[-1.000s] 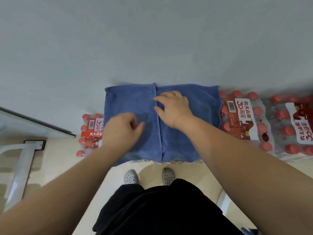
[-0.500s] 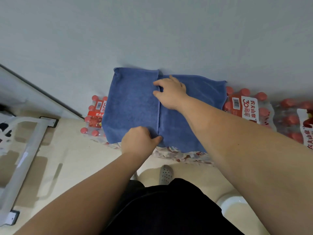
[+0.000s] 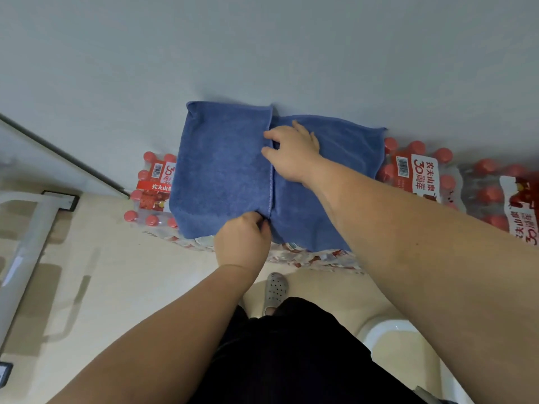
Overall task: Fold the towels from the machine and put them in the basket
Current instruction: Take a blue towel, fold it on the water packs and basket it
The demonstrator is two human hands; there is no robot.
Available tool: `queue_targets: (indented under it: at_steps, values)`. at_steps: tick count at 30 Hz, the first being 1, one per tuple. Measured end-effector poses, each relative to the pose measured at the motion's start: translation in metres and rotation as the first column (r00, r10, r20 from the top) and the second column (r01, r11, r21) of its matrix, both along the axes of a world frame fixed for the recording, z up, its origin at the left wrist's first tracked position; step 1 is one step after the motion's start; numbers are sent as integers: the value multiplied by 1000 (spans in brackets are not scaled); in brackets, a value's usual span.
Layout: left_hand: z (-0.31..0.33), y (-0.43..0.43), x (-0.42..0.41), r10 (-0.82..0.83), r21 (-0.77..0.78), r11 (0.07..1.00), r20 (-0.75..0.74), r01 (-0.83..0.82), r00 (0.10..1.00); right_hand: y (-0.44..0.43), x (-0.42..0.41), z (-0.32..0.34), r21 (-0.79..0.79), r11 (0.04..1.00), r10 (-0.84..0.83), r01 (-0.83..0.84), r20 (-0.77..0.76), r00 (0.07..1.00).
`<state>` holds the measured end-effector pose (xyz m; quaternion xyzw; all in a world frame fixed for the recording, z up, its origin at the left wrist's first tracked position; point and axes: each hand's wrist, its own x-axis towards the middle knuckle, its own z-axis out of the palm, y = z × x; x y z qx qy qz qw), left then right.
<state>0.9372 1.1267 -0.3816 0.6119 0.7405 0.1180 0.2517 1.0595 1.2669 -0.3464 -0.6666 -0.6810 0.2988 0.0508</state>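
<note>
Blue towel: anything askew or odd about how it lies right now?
Yes. The blue towel is spread over packs of red-capped bottles, not a flat table. Its far edges are uneven: the left flap reaches further toward the wall than the right half. The left hand pinches the hem's near end.

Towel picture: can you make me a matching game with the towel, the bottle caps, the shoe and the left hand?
Things:
1 towel
2 bottle caps
3 shoe
4 left hand

Matches:
A red
B pinching the towel's near edge
C blue
D grey, on the floor

Pairs: 1-C, 2-A, 3-D, 4-B.
</note>
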Motion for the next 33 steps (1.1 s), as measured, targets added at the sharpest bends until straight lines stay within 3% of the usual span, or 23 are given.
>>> queue_targets:
  at_steps: [4,6,8,10,17,25,29,33]
  values:
    - [-2,4,1,15,5,1000,67,-16,998,-6,2,5,80,996,-46,49,-38,998]
    - [-3,5,-1,38,7,999,137,-39,990,-9,1,7,69,990,-104,119,-201,974]
    - [0,7,-6,43,22,999,163,-47,986,-11,-2,10,-50,975,-220,219,-408,886]
    - [4,12,-11,35,34,999,145,-40,989,-13,-4,14,-153,943,-332,297,-518,788]
    - [17,29,-11,47,-23,999,108,-44,993,-10,-1,21,-227,914,-406,337,-560,722]
    - [26,24,-13,55,-33,998,99,-52,994,-1,13,11,-299,929,-361,218,-610,705]
    - [47,18,-11,116,65,990,75,-121,990,2,15,18,-345,930,-345,125,-704,620]
    - [79,15,3,91,132,986,60,-98,994,-2,28,44,-254,963,-260,88,-799,543]
